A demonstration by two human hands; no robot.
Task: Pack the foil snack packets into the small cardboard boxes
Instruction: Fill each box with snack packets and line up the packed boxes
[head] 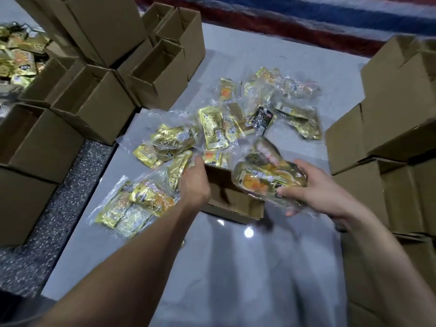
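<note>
Foil bundle [266, 178] grasped by right hand [316, 187], 3 o'clock of open box [236, 204] | left hand [194, 182] at 9 o'clock rim, grip unclear | step: loading | next: lower bundle inside

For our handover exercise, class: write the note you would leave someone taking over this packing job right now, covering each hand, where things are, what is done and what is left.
Left hand: at the open box's left wall, fingers hidden, grip unclear.
Right hand: grips a bagged bundle of packets over that box.
Elsewhere: more bagged packets on the grey table; spare open boxes at left, stacked boxes at right.
Done: nothing visibly packed.
Left: drop this bundle in, then pack the rest.
</note>
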